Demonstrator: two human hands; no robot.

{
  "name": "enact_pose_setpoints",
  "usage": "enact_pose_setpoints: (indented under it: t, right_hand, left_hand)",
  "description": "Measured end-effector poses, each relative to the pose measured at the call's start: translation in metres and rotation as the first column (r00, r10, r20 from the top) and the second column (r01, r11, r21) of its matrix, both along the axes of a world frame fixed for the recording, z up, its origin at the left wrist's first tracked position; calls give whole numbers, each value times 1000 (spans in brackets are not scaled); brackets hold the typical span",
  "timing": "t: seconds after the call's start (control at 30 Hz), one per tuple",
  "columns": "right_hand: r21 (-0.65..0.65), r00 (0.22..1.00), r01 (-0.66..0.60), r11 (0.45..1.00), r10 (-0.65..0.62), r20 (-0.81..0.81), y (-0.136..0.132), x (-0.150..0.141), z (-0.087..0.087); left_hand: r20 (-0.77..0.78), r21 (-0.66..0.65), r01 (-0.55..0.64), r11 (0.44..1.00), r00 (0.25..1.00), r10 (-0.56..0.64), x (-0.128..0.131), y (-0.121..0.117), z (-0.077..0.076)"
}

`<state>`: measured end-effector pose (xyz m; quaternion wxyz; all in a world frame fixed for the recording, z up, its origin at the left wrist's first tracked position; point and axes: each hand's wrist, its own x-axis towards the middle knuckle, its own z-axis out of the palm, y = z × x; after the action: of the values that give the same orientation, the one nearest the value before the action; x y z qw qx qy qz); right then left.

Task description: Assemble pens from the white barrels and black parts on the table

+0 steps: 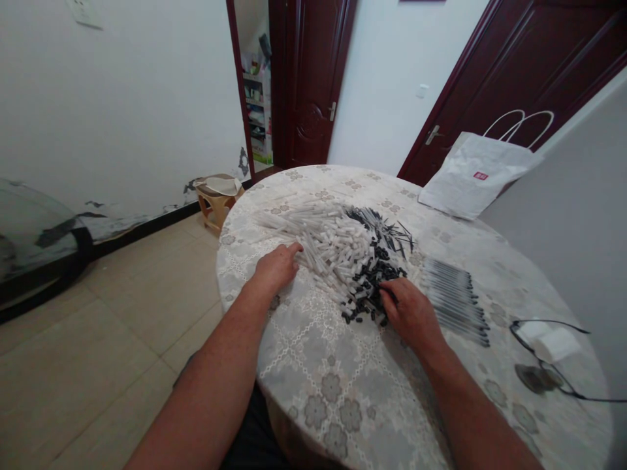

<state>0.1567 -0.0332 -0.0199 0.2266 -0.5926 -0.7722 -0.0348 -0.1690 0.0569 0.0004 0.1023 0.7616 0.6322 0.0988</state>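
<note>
White walls (pixel 161 85), dark-red doors (pixel 313 72), beige tiled floor (pixel 122 333).

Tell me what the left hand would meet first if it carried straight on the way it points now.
The left hand would most likely meet the near edge of the heap of pale tubes first; it may already touch them, as depth is unclear here.
</note>
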Motion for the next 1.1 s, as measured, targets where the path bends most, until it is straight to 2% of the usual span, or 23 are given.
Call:
enact_pose_setpoints:
  t: [0.3,0.53,0.73,0.93,1.1]
  right_hand:
    - [-10,1000,1,1000,-1,0,0,0,1]
    - [-15,1000,-2,1000,2,6,-1,-2,1]
    - [-10,1000,-13,1000,13,-2,-2,-6,1]
    - [-17,1000,28,999,-28,-12,-1,-6,7]
    - [-5,989,148,989,-148,22,8,14,17]
  left_hand:
    - [-12,-41,0,999,1000,0,0,3,-3]
    - [-7,35,11,999,1000,-11,3,-1,-4]
    - [10,31,-67,997,998,66,14,-3,-1]
    - [5,-10,-188,982,982,188,30,-1,0]
    - [0,-29,-243,970,970,243,36,3,-1]
